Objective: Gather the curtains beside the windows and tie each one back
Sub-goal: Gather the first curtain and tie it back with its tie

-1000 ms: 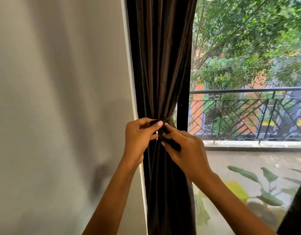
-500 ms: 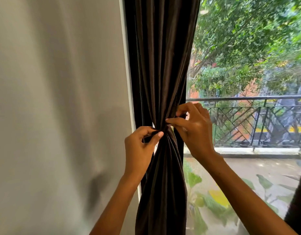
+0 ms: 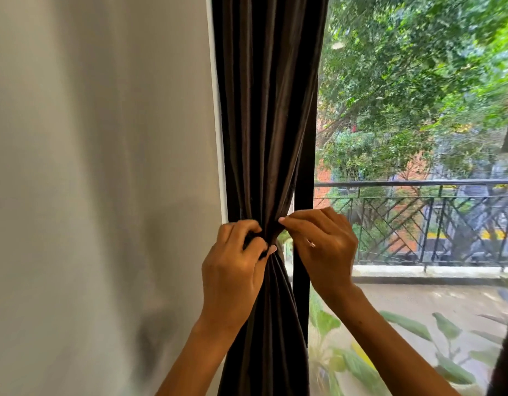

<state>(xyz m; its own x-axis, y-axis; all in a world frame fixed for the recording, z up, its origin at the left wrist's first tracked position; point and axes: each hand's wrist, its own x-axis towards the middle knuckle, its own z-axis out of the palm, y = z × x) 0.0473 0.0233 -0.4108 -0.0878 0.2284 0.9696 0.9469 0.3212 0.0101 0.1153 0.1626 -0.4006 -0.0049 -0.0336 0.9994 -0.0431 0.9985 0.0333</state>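
A dark brown curtain (image 3: 264, 110) hangs at the window's left edge, bunched into a narrow waist at mid-height. My left hand (image 3: 235, 270) grips the gathered cloth and a dark tie-back band (image 3: 254, 242) from the left, thumb and fingers curled round it. My right hand (image 3: 324, 247) comes in from the right and pinches the fabric at the waist with its fingertips. The two hands are almost touching. How the band is fastened is hidden behind my fingers.
A plain pale wall (image 3: 104, 195) fills the left half. The black window frame post (image 3: 302, 281) stands just right of the curtain. Through the glass are a balcony railing (image 3: 418, 184), trees and leafy plants (image 3: 404, 327). A dark edge (image 3: 507, 352) shows at the far right.
My right hand came up from below the waist to its right side and now pinches the cloth at the top of the gather. My left hand kept its grip throughout.
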